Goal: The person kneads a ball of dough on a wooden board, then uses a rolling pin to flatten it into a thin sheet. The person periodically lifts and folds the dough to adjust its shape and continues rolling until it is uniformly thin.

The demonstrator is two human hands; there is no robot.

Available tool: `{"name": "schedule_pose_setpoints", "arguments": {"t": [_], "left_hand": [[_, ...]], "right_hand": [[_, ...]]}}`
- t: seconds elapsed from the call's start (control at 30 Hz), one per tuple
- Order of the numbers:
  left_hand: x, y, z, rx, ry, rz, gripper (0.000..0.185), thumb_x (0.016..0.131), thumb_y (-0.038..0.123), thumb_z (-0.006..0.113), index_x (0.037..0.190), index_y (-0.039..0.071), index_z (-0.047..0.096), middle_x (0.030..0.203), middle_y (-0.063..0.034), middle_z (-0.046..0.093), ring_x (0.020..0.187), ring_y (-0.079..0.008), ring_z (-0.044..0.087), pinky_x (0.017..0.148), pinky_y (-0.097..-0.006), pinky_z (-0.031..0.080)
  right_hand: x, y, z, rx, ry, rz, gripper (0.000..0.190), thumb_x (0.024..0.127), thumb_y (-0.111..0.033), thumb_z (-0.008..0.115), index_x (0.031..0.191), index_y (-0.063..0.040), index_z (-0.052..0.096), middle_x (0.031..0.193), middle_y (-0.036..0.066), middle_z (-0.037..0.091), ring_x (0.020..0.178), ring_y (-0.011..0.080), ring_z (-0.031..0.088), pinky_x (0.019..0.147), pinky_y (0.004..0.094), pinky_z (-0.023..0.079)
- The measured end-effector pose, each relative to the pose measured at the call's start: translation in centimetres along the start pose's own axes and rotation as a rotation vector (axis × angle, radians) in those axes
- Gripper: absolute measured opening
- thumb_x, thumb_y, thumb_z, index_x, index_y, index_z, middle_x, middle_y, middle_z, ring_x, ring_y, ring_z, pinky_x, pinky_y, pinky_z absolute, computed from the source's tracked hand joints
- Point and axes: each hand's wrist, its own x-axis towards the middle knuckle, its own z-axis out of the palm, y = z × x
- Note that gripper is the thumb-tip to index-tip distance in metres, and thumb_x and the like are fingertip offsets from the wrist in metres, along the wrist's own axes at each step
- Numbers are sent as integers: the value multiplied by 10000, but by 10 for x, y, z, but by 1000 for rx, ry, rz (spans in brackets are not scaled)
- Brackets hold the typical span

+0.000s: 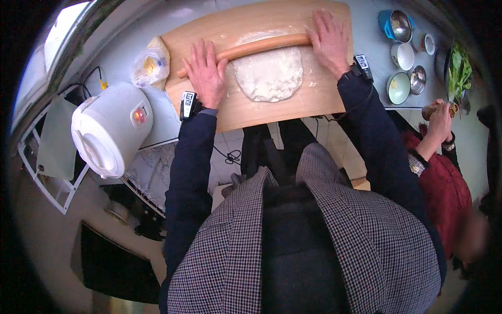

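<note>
A wooden rolling pin (266,44) lies across a flattened sheet of pale dough (270,76) on a wooden board (251,115). My left hand (207,72) holds the pin near its left end under the palm, fingers spread forward. That end of the pin sticks out past my left hand. At the other end, my right hand (329,41) bears on the pin in the same way, fingers stretched over it, hiding its tip. The dough's near edge is rounded and its surface lumpy. Part of the sheet shows beyond the pin, and flour dusts the board.
Left of the board are a plastic bag of flour-like stuff (151,64) and a white electric appliance (113,127) with a lit red light. Several bowls, including a green bowl (399,88), stand to the right, with leafy greens (459,72). A person in a red garment (445,192) holds something close by.
</note>
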Motion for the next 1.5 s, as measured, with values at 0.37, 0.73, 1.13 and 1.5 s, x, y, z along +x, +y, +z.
{"name": "schedule_pose_setpoints", "arguments": {"t": [0.37, 0.73, 1.13, 1.5], "left_hand": [[57, -18, 24, 196, 45, 6, 621, 976, 482, 641, 1447, 80, 592, 1562, -100, 542, 1443, -370, 473, 1182, -611, 324], [51, -12, -1, -101, 7, 228, 461, 795, 361, 866, 1062, 49, 658, 1149, -136, 617, 1116, -362, 578, 990, -469, 444], [-8, -5, 1, -194, -36, 115, 512, 965, 394, 709, 1300, 16, 620, 1610, -199, 437, 1519, -404, 361, 1224, -606, 292], [-95, 18, 4, 27, -134, 37, 750, 987, 353, 650, 1570, -41, 391, 1682, -222, 345, 1569, -402, 294, 1244, -594, 233]], "right_hand": [[58, 10, 23, -40, -3, 35, 617, 1078, -424, 464, 1558, -37, 460, 1627, 243, 421, 1508, 455, 368, 1220, 649, 270], [79, 17, 20, 96, 41, 57, 597, 1071, -362, 494, 1533, 15, 456, 1587, 278, 441, 1492, 477, 373, 1226, 560, 331], [-12, -4, 9, 108, -189, -10, 729, 1051, -428, 533, 1601, 20, 365, 1664, 292, 328, 1555, 470, 272, 1271, 583, 203], [-117, -27, -10, -74, -146, 84, 665, 1042, -459, 549, 1590, -98, 441, 1620, 173, 447, 1528, 373, 368, 1238, 616, 227]]}}
